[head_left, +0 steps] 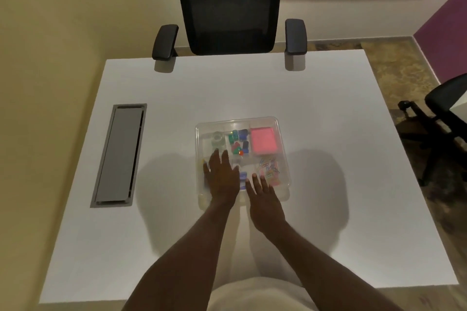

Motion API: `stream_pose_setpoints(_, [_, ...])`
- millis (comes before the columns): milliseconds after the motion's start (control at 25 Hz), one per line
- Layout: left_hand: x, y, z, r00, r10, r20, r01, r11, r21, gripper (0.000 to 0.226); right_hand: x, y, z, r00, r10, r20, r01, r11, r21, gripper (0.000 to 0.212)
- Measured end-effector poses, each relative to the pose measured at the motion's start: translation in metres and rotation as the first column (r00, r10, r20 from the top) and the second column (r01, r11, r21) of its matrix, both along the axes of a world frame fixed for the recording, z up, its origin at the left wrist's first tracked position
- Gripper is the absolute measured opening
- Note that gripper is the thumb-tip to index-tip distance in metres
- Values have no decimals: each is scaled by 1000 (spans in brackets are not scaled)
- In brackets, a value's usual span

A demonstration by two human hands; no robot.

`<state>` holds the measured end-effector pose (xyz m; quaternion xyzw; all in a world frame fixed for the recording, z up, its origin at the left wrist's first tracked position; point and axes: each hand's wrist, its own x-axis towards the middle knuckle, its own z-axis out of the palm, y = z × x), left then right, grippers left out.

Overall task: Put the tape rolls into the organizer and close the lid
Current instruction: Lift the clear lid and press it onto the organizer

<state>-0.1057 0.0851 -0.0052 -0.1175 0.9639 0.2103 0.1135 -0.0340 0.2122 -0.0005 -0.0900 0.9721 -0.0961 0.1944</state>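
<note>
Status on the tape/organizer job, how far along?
Nearly done, it looks. A clear tape roll sits in the organizer's far-left compartment, and no rolls lie loose on the table. Left hand and right hand rest flat on top, apparently pressing the lid. Whether it has latched is unclear.

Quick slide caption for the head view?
Both hands flat on the clear organizer, tape roll inside.

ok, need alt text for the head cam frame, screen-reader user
Both hands, left hand and right hand, lie flat, palms down, on the near half of a clear compartmented organizer on a white table. Inside are a clear tape roll, coloured clips and a pink pad; a black chair stands opposite.
</note>
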Motion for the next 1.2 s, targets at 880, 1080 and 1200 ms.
stream_pose_setpoints(880, [45, -63, -2, 744, 643, 180, -648, 629, 430, 44, -34, -24, 8, 999, 48, -6, -48, 998, 48, 57])
stream_pose_setpoints(1080, [15, -62, 6, 854, 518, 47, -500, 791, 352, 61, -40, -32, -1, 996, 85, 29, -85, 996, 9, 58])
stream_pose_setpoints(1200, [-31, -71, 10, 870, 490, 55, -460, 766, 448, 51, -36, -30, -5, 997, 69, 22, -68, 998, -11, 59])
